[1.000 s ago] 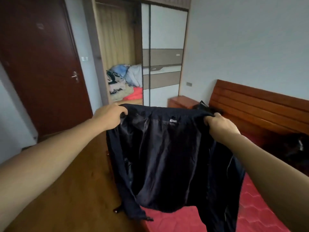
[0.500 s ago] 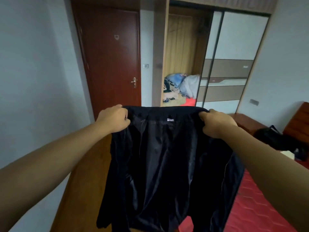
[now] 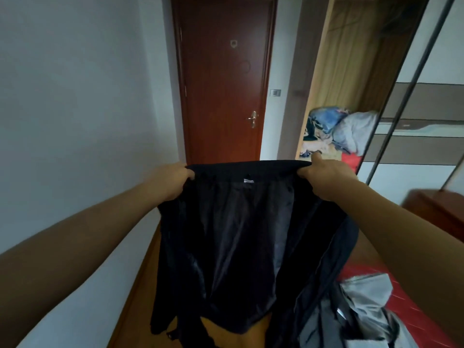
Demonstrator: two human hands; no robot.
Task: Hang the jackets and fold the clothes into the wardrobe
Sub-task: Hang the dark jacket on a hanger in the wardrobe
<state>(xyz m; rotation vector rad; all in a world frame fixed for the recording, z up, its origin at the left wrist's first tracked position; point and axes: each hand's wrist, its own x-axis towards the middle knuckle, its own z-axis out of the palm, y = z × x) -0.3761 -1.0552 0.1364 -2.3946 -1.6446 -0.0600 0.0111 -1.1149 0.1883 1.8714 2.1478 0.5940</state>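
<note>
A black jacket [image 3: 241,237] hangs open in front of me, its shiny lining and a small white label facing me. My left hand [image 3: 170,180] grips its left shoulder and my right hand [image 3: 324,175] grips its right shoulder, stretching the collar edge level between them. Beyond, the wardrobe [image 3: 351,79] stands open at the upper right, with a heap of clothes [image 3: 334,129] on its shelf. A grey garment [image 3: 361,305] lies on the red bed at the lower right.
A dark red door [image 3: 223,79] with a metal handle stands shut straight ahead. The wardrobe's sliding door [image 3: 426,121] is at the right. A wooden bedside cabinet [image 3: 437,209] is at the right edge, the red mattress [image 3: 411,297] below it, wooden floor underneath.
The view has swung left from the bed's headboard toward the door and wardrobe. Both hands keep hold of the jacket's shoulders, and the grey garment has come into view.
</note>
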